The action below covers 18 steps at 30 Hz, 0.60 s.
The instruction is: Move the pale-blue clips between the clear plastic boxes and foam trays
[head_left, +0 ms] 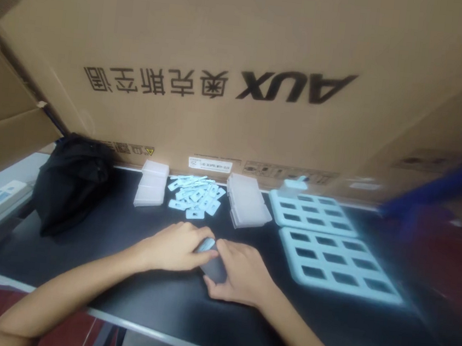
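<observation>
My left hand (177, 247) and my right hand (241, 273) meet at the middle of the black table (152, 297), both with fingers curled round one small translucent plastic case (210, 259). A pale blue insert shows at the case's top between my fingertips. Just beyond my hands lies a loose heap of several pale blue flat pieces (195, 196).
Stacks of clear cases stand at the left (151, 184) and right (248, 201) of the heap. Two white trays with rectangular slots (331, 244) lie at the right. A black bag (71, 181) sits at the left. A big cardboard box (241, 75) walls the back.
</observation>
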{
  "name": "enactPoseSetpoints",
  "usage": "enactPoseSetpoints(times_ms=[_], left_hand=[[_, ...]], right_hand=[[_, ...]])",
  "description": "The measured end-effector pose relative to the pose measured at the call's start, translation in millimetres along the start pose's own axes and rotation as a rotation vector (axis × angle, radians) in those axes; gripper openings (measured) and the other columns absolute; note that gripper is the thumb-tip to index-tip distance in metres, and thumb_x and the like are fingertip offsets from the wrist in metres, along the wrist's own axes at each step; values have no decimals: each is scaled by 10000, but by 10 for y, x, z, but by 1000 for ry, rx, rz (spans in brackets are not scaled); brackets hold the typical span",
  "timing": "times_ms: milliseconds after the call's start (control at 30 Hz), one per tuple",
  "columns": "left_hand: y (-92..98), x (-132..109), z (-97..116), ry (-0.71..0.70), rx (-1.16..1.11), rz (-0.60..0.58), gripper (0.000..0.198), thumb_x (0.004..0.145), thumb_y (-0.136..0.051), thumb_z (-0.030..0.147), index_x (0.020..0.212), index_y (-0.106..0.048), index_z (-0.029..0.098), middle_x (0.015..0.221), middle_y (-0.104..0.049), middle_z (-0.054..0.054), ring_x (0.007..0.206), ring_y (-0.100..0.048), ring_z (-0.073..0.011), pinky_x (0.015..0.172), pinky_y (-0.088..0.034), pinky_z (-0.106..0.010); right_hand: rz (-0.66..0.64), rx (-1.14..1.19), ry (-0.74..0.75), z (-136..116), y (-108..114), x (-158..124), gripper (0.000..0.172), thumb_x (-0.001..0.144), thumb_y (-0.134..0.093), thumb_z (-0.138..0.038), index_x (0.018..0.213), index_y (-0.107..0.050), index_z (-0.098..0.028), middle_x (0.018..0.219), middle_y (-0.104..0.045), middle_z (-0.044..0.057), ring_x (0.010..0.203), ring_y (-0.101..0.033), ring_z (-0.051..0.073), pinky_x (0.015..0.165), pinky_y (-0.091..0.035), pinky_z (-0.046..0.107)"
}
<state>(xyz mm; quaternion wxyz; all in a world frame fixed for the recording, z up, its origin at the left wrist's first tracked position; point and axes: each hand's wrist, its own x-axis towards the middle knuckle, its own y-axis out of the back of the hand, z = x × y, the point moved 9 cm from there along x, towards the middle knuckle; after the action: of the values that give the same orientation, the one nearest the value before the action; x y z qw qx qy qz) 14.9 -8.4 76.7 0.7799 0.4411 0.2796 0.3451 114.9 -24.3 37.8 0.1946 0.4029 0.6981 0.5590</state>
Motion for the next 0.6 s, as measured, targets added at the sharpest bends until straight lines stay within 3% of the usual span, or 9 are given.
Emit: enactPoseSetpoints(times_ms=[100,200,300,400,600], left_hand=[[8,-26,-5,-26,-82,-28,309,1035,-479,424,1098,-693,210,781,-706,-22,691,-653,-176,627,-407,-253],[197,25,-100,-34,-132,23,384,1073,-388,370,939,-697,186,739,-687,-15,671,-627,-152,662,-429,-243],[466,173,-352,34,-55,142,382,1062,-413,326,814,-660,171,733,-681,-21,672,-627,-155,693,-451,-248],[640,375,-677,142,112,217,309,1026,-466,268,832,-676,150,808,-707,-64,697,-656,-178,744,-486,-274],[558,679,-1067,248,221,164,249,962,-510,209,867,-737,168,914,-770,-91,810,-733,-216,802,-529,-289]], right_hand=[[-40,-16,2,-32,-28,-4,335,752,-606,-498,910,-521,-214,833,-708,57,741,-670,236,629,-364,311],[-85,-48,-31,2,-32,-9,340,760,-605,-507,904,-519,-211,846,-713,69,749,-671,246,634,-356,319],[-106,-73,-68,56,-17,-11,344,766,-610,-519,888,-514,-212,843,-711,73,748,-671,249,632,-341,321],[-112,-71,-74,52,-18,-7,351,767,-614,-527,892,-516,-213,854,-715,72,758,-675,251,633,-334,320],[-136,-42,-62,-6,-60,-11,355,744,-632,-521,887,-521,-217,884,-729,77,781,-683,261,637,-348,325]])
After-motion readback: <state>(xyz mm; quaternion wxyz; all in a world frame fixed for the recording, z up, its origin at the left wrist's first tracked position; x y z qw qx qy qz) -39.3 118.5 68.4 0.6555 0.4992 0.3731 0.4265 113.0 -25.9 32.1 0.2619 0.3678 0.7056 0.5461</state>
